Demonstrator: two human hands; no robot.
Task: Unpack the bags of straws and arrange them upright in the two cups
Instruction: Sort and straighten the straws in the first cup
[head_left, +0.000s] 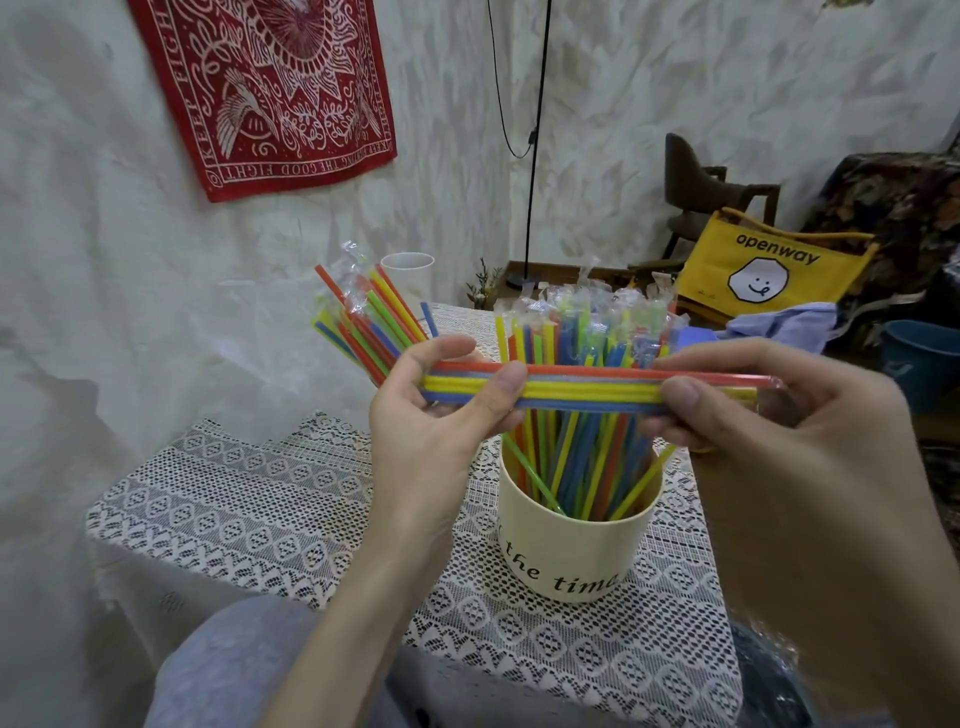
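Note:
A bundle of coloured straws (587, 387) lies level in the air, above a cream cup (574, 545) with black lettering. My left hand (441, 421) grips the bundle's left end and my right hand (769, 410) pinches its right end, where clear wrapping shows. The cream cup stands on the lace-covered table (249, 519) and holds several wrapped straws upright. Behind my left hand a second cluster of straws (363, 322) leans left; what holds it is hidden. A clear plastic cup (408, 275) stands further back.
A yellow bag (769, 265) marked "openway" sits at the back right beside a dark chair (696, 197). Blue cloth (784, 325) and a blue bucket (919, 358) are at the right edge. A red banner (260, 83) hangs on the wall.

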